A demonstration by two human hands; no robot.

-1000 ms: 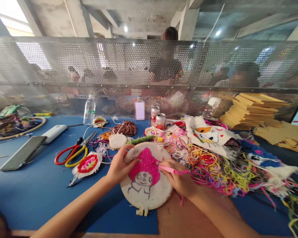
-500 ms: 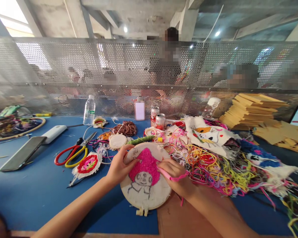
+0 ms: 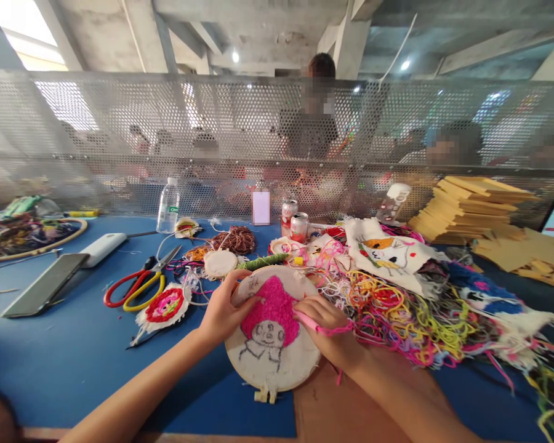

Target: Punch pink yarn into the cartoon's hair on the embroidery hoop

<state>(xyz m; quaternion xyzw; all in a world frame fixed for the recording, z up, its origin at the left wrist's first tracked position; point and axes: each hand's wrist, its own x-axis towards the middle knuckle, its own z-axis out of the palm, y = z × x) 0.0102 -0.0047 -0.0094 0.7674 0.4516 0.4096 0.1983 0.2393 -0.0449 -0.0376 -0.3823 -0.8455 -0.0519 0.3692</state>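
Observation:
An embroidery hoop (image 3: pixel 300 369) with white cloth is tilted toward me above the table edge. Its cloth carries a drawn cartoon face with a hood of bright pink looped pile (image 3: pixel 270 307). My left hand (image 3: pixel 228 307) grips the hoop's upper left rim, thumb on the front of the cloth. At the right edge of the pink pile, my right hand (image 3: pixel 323 314) is closed around a slim pink punch needle (image 3: pixel 308 322), pink yarn (image 3: pixel 339 330) trailing from its end. The needle's tip is hidden by my fingers. A wooden clamp (image 3: pixel 264 395) sits at the hoop's bottom.
Scissors (image 3: pixel 143 289), a red round patch (image 3: pixel 165 306), phone (image 3: pixel 44 286) and bottle (image 3: pixel 168 206) lie or stand left. Tangled yarn (image 3: pixel 392 314) and stitched cloth (image 3: pixel 388 249) spread right. Cans (image 3: pixel 299 227), cardboard stack (image 3: pixel 461 209) and a perforated screen (image 3: pixel 249 141) are behind; a person stands beyond.
Almost nothing differs. The whole view has shifted very slightly; both hands keep their holds on the hoop and the punch needle.

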